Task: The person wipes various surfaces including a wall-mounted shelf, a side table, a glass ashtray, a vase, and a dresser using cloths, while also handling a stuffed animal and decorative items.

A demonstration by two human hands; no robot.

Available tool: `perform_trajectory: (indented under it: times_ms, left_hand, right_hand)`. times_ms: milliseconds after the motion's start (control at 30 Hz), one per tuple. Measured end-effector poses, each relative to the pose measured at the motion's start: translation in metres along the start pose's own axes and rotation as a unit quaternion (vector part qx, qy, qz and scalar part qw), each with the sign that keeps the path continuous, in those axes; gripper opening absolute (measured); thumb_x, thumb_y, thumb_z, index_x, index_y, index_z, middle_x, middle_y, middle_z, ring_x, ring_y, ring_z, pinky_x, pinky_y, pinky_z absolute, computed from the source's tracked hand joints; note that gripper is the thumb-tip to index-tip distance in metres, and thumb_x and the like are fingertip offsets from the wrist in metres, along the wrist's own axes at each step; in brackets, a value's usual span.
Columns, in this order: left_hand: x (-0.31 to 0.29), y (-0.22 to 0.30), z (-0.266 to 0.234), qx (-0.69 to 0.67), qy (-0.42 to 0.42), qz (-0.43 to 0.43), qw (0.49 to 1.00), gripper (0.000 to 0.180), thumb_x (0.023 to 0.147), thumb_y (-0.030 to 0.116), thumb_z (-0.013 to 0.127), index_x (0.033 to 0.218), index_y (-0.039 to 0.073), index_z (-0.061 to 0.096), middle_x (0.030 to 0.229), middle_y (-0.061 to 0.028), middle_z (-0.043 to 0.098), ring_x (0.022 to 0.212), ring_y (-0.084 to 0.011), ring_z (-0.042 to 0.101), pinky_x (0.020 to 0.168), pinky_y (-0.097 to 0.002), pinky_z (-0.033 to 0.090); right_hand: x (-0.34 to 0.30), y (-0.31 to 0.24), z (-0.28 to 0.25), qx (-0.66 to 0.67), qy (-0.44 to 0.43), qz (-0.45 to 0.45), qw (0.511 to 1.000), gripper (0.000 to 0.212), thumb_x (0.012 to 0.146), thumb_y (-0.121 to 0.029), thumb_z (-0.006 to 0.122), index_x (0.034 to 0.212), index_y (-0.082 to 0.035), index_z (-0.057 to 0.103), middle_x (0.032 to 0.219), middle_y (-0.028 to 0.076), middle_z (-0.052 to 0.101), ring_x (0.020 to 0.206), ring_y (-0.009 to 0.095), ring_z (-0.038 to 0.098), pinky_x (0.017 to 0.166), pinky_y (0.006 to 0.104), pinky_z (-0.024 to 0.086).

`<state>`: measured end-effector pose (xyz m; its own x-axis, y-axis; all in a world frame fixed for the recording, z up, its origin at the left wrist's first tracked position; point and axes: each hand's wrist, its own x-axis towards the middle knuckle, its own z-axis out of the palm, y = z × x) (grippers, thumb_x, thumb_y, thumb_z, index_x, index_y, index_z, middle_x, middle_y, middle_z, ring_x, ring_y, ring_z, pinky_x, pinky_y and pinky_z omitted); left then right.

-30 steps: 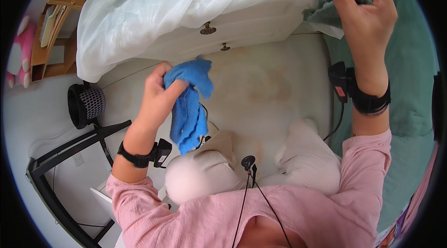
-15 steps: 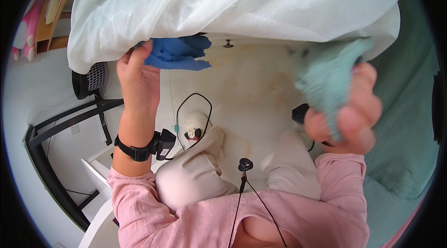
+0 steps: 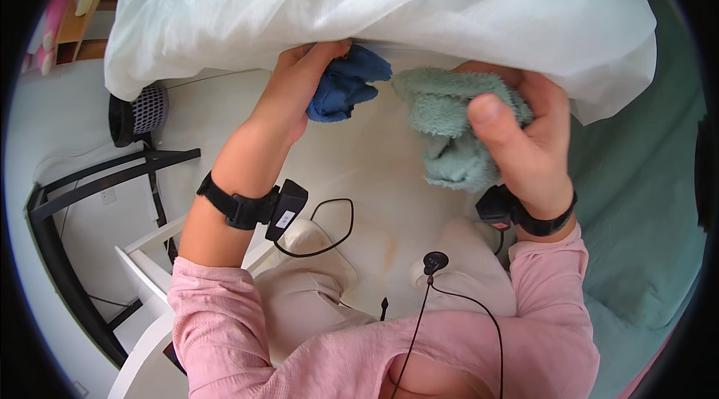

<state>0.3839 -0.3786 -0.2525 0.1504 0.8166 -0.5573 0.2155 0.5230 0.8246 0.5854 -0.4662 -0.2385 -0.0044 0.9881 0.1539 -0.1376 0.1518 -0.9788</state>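
Observation:
Just below the hem of a white sheer fabric (image 3: 389,2), my left hand (image 3: 301,84) grips a crumpled blue cloth (image 3: 343,90). The fingertips are partly hidden at the hem. To its right, my right hand (image 3: 533,140) is closed on a folded, fuzzy pale green cloth (image 3: 442,103), thumb on the near side and fingers largely behind it. A small gap separates the two cloths. Part of the green cloth hangs down in a loose fold.
Green fabric (image 3: 636,197) covers the right side. At left stand a black frame (image 3: 56,249), a black mesh-sided object (image 3: 142,114) and a wooden shelf (image 3: 86,9). Black straps with small boxes (image 3: 284,208) circle both wrists. A black cord (image 3: 419,309) hangs in front of me.
My left hand has moved right with the blue cloth. The right hand has come left and up with the green cloth, bringing the two closer together.

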Motion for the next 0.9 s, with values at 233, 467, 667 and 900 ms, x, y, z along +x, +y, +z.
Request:
perform_trajectory:
  times_ms: [233,467,667,900]
  left_hand:
    - [-0.060,-0.036,-0.002,-0.036,-0.136,-0.098,0.985,0.023,0.085,0.025,0.057,0.091,0.003,0.062,0.081,-0.0041,0.066,0.053,-0.0066,0.056,0.040,-0.0179,0.039]
    - [-0.094,-0.108,-0.014,0.115,-0.163,0.264,0.944,0.019,0.086,0.023,0.056,0.087,0.004,0.057,0.064,-0.0001,0.053,0.048,-0.0069,0.043,0.040,-0.0214,0.035]
    - [-0.101,-0.103,-0.027,-0.024,-0.279,-0.058,0.958,0.025,0.085,0.030,0.058,0.093,0.007,0.057,0.071,0.0016,0.052,0.055,-0.0052,0.045,0.046,-0.0207,0.036]
    - [-0.092,-0.109,-0.058,-0.148,-0.394,0.018,0.907,0.030,0.086,0.034,0.057,0.098,0.006,0.057,0.069,0.0033,0.051,0.051,-0.0042,0.041,0.042,-0.0195,0.029]
  right_hand:
    - [-0.022,-0.076,-0.027,-0.075,0.016,-0.051,0.996,0.087,0.080,-0.044,0.052,0.135,0.009,0.012,0.099,0.022,0.055,0.086,0.026,0.060,0.076,0.0335,0.049]
    - [0.019,-0.113,-0.079,-0.207,0.059,0.063,0.974,0.054,0.088,-0.021,0.051,0.134,-0.003,0.031,0.121,0.011,0.050,0.104,0.017,0.054,0.087,0.0271,0.044]
    - [0.039,-0.117,-0.069,-0.296,0.065,0.096,0.948,0.052,0.089,-0.019,0.048,0.136,-0.003,0.031,0.130,0.010,0.041,0.116,0.016,0.044,0.095,0.0245,0.035]
    - [-0.089,-0.099,0.017,-0.484,-0.015,0.056,0.873,0.034,0.085,-0.003,0.046,0.118,0.002,0.051,0.116,0.014,0.056,0.110,0.022,0.051,0.094,0.0303,0.036]
